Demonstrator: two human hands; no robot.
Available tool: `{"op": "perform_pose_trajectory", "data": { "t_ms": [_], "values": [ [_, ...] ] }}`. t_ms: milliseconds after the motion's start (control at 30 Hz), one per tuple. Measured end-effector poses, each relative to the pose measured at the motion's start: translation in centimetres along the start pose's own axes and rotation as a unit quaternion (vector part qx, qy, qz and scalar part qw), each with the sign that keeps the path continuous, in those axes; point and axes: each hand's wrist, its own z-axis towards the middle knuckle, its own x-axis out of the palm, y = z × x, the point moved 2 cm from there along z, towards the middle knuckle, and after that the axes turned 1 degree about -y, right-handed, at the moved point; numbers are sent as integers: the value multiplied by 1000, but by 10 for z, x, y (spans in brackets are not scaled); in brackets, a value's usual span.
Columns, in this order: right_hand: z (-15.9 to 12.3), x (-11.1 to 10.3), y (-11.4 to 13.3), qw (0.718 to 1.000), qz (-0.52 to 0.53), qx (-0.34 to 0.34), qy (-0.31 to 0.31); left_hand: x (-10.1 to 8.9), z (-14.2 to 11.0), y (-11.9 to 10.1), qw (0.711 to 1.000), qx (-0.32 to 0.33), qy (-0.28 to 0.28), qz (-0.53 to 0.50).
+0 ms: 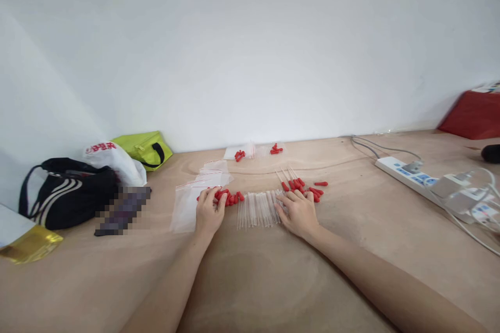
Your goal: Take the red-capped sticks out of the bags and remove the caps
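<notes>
My left hand (210,212) rests at the left end of a pile of red rubber dropper bulbs (230,199), its fingers curled with a bulb between thumb and forefinger. Beside that pile, a row of thin clear dropper tubes (255,210) lies on the table. Over the right end of this row is my right hand (300,212), its fingers apart and touching the tubes. Just beyond my right hand lie several droppers (292,183), clear tubes with red bulbs fitted on them. One more red bulb (321,183) sits to their right.
Clear zip bags (187,205) lie left of the bulbs. Two bags holding red-bulbed items (239,155) are near the wall. A black bag (74,192), white plastic bag (117,161) and lime-green pouch (142,150) stand left. On the right is a power strip (406,173) with chargers and cables.
</notes>
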Motion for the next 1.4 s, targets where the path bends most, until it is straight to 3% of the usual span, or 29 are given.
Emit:
{"op": "perform_pose_trajectory", "data": {
  "t_ms": [100,233,367,500,600,700,833,1000,1167,1267,1400],
  "values": [
    [-2,-1,1,1000,-2,-18,20,-7,0,-9,999,39,-12,15],
    [-3,-3,3,999,7,-30,30,-15,-8,-37,989,146,-4,17],
    [4,-5,-5,1000,17,3,16,-12,-26,-76,967,231,101,-42],
    [23,-8,-37,990,-14,137,39,-4,-40,-108,941,263,188,-101],
    [38,-7,-62,967,-33,237,92,4,-42,-124,935,256,220,-106],
    [49,-6,-73,944,-35,293,148,14,-40,-130,946,223,220,-82],
    [56,-4,-70,924,-18,323,206,23,-36,-127,956,186,217,-63],
    [56,-2,-64,913,15,311,265,25,-33,-122,966,156,199,-58],
    [60,-4,-64,921,-17,309,235,26,-32,-119,973,144,173,-60],
    [57,-6,-61,938,-40,292,185,25,-31,-117,971,157,169,-68],
    [33,-11,-42,988,-47,139,44,21,-30,-107,976,160,138,-49]
  ]
}}
